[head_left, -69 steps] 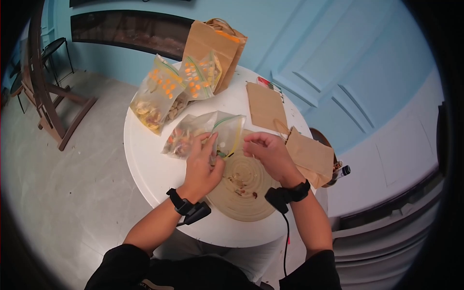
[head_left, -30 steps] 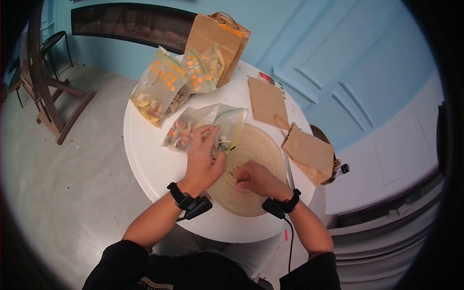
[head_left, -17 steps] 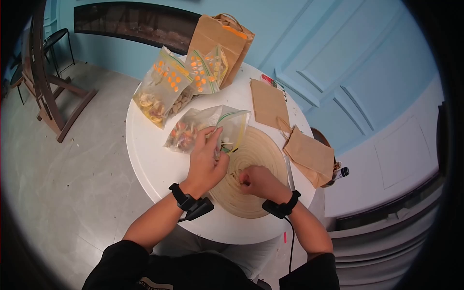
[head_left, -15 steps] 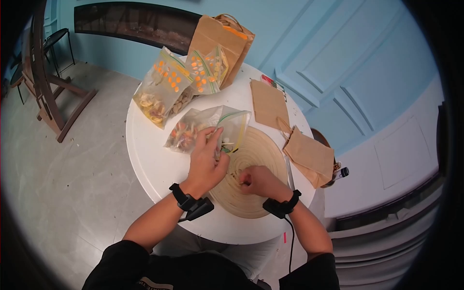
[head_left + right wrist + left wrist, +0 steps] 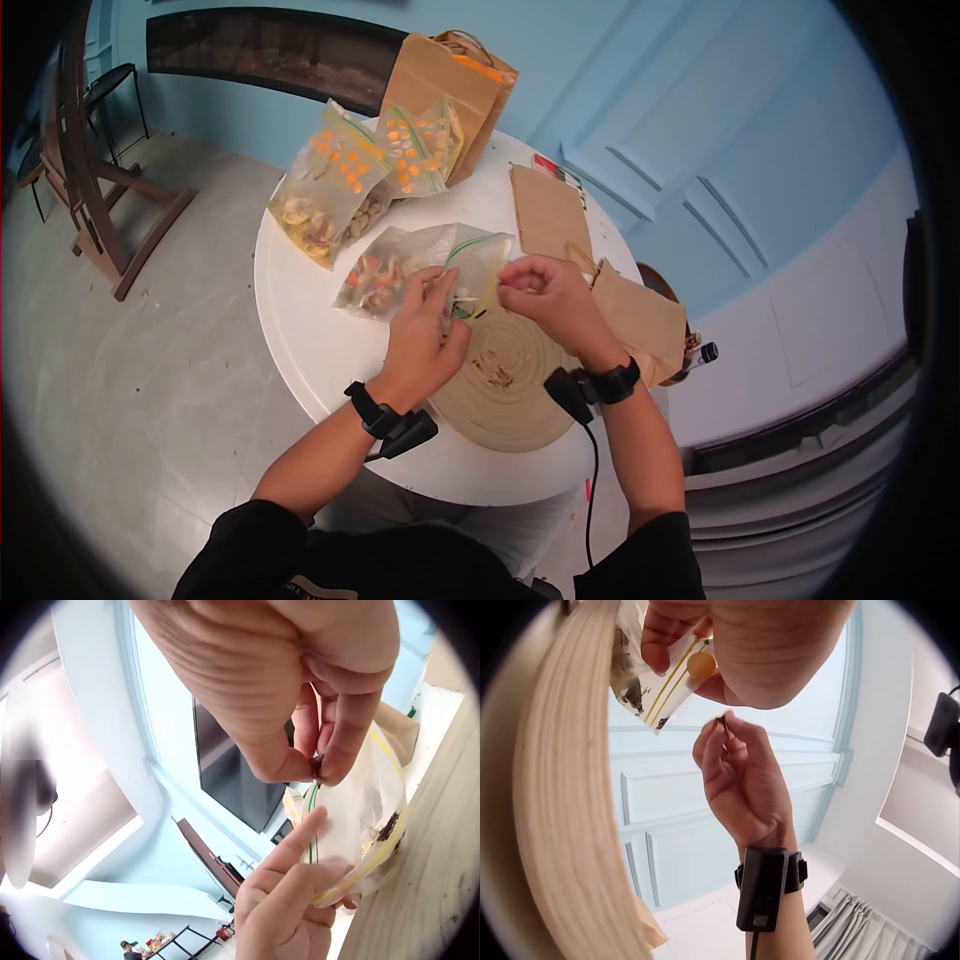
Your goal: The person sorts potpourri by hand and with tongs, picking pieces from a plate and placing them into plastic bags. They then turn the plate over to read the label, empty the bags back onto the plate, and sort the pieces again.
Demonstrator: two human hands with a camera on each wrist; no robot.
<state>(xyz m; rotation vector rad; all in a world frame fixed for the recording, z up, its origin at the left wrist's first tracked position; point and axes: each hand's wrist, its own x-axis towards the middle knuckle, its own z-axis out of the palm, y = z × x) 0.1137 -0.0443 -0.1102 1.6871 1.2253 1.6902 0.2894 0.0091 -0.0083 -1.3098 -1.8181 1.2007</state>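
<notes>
We see a translucent zip bag (image 5: 410, 246) lying on the worktop (image 5: 320, 345), its lip over the round board (image 5: 520, 425), with green and yellow seal strips and orange and brown pieces inside. Our left hand (image 5: 417, 340) grips its open mouth, fingers partly bent. Our right hand (image 5: 562, 308), fingertips closed together, pinches a small dark piece (image 5: 317, 765), mostly hidden. We find the shirt print (image 5: 320, 590) cut off and unreadable.

A hand could pass low over the near side of the round ribbed beige board (image 5: 510, 425), while the open clear plastic zip bag (image 5: 395, 258), upright orange-dotted clear plastic bags (image 5: 325, 190) and tall brown paper bag (image 5: 440, 85) obstruct the far left.
</notes>
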